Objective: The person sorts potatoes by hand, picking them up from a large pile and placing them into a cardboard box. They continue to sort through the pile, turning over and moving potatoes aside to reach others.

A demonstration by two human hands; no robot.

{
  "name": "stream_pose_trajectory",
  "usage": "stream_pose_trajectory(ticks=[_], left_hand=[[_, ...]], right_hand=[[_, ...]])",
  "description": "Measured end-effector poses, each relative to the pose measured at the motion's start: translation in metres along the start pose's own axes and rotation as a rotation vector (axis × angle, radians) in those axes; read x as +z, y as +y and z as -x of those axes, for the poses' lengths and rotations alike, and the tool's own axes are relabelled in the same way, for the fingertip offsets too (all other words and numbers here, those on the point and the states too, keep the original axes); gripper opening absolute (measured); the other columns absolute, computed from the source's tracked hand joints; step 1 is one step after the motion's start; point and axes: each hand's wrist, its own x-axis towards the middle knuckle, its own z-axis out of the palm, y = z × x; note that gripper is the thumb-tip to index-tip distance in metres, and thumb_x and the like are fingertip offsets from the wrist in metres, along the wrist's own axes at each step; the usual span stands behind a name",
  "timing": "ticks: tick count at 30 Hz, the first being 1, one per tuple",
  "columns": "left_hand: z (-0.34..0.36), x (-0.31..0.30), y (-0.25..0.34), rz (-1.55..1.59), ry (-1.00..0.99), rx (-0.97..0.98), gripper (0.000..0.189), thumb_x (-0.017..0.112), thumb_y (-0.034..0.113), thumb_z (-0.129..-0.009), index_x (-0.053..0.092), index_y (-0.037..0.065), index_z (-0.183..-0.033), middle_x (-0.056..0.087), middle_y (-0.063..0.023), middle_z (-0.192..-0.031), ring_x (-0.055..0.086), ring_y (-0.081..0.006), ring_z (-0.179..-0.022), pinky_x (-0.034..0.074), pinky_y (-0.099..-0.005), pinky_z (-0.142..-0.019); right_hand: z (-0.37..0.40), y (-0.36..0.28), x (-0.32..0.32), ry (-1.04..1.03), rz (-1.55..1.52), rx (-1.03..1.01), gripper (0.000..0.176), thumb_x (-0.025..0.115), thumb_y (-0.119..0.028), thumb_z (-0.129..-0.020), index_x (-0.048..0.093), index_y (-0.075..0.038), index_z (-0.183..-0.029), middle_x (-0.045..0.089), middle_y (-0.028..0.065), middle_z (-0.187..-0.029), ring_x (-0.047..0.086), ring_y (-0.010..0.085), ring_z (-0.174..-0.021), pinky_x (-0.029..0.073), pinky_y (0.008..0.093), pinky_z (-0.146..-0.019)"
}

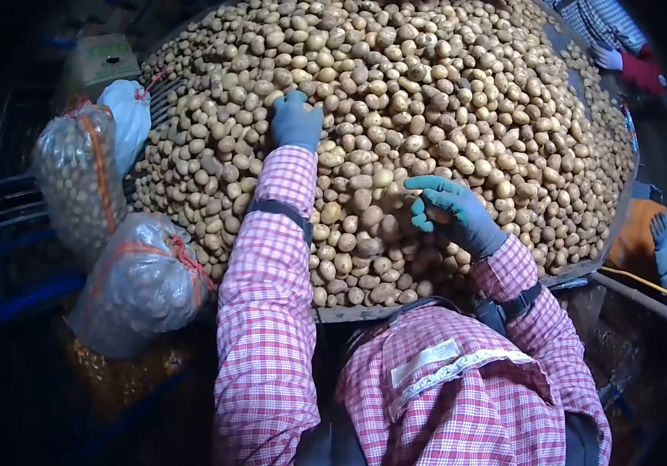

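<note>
A broad heap of potatoes (396,101) covers the table in front of me. My left hand (297,123), in a grey-blue glove, reaches onto the heap left of centre. Its fingers bend down among the potatoes and their tips are hidden, so a hold on one cannot be seen. Nearer to me, my right hand (458,213) hovers over the front part of the heap, in a grey glove with a teal coating. Its thumb and fingers are curved but apart, with no potato visible between them.
Two filled, tied see-through sacks (143,283) (81,175) stand at the left, beside a white bag (128,120) and a carton (104,62). The table's front edge (357,314) runs close to my body. Other people's hands (607,58) (664,231) show at the right.
</note>
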Motion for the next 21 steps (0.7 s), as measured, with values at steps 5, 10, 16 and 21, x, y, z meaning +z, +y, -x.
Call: stream_pose_trajectory(ticks=[5, 10, 16, 21], left_hand=[[0.073, -0.04, 0.054, 0.66, -0.436, -0.139, 0.038, 0.073, 0.014, -0.089, 0.067, 0.004, -0.125, 0.07, -0.0078, -0.105, 0.066, -0.0127, -0.083, 0.057, -0.0275, -0.073], [0.047, -0.052, 0.057, 0.731, -0.286, 0.004, 0.035, 0.072, 0.019, -0.094, 0.069, 0.008, -0.127, 0.065, -0.0111, -0.124, 0.067, -0.017, -0.103, 0.058, -0.0294, -0.081], [-0.039, -0.008, 0.007, -0.195, -0.09, 0.217, 0.036, 0.063, 0.019, -0.087, 0.072, 0.015, -0.122, 0.062, -0.0167, -0.132, 0.067, -0.0342, -0.112, 0.055, -0.0447, -0.096], [0.018, -0.033, 0.055, 0.774, -0.365, -0.013, 0.028, 0.072, 0.02, -0.091, 0.072, 0.002, -0.113, 0.074, -0.0062, -0.099, 0.066, -0.0132, -0.084, 0.054, -0.028, -0.076]], right_hand=[[-0.003, -0.013, 0.018, 0.217, -0.177, 0.104, 0.037, 0.062, -0.035, -0.104, 0.065, -0.008, -0.129, 0.068, 0.0052, -0.1, 0.064, 0.0169, -0.086, 0.054, 0.0312, -0.076], [-0.018, -0.002, -0.003, 0.117, -0.053, 0.119, 0.046, 0.057, -0.047, -0.104, 0.068, -0.004, -0.113, 0.067, 0.0045, -0.092, 0.062, 0.0138, -0.073, 0.05, 0.0255, -0.061], [0.009, -0.014, -0.001, 0.123, -0.031, 0.113, 0.032, 0.061, -0.035, -0.103, 0.067, -0.003, -0.104, 0.063, 0.0044, -0.08, 0.061, 0.0138, -0.067, 0.05, 0.0249, -0.057], [0.024, -0.009, -0.012, 0.126, -0.003, -0.052, 0.03, 0.062, -0.028, -0.101, 0.064, -0.003, -0.118, 0.068, 0.0082, -0.114, 0.066, 0.019, -0.102, 0.055, 0.0283, -0.078]])
